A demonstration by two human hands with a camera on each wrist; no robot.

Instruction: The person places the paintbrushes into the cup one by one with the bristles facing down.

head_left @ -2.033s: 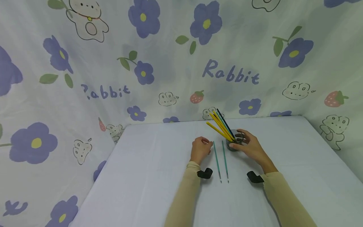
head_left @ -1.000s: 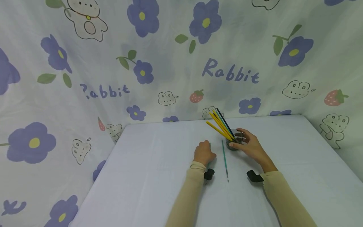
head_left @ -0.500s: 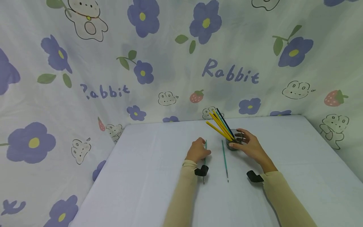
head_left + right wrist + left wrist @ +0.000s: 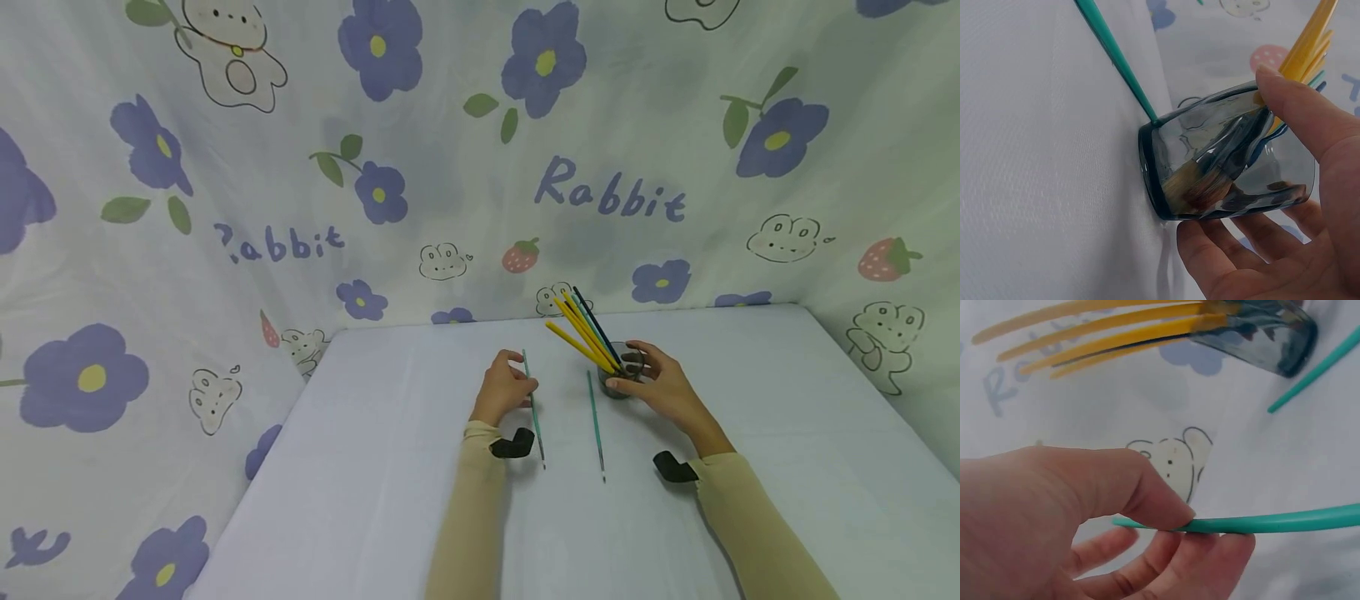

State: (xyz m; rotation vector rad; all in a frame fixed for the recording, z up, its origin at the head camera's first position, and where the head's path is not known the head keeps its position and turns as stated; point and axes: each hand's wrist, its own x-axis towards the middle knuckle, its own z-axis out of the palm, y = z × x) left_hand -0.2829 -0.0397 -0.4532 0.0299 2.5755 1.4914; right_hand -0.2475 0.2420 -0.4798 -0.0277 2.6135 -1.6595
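My left hand pinches a thin green-handled paintbrush between thumb and fingers, its bristle end pointing toward me. A second green paintbrush lies on the table between my hands, its handle end close to the glass. My right hand grips a dark transparent glass, thumb on one side and fingers on the other. Several brushes with yellow, teal and dark handles lean leftward out of it. Through the wall of the glass, in the right wrist view, brush bristles show near the bottom.
A white cloth covers the table. Behind it hangs a curtain printed with flowers, rabbits and strawberries. Black wrist mounts sit at both beige sleeves.
My left hand has taken hold of the left green paintbrush and carried it leftward, away from the other one. My right hand stays in place on the glass.
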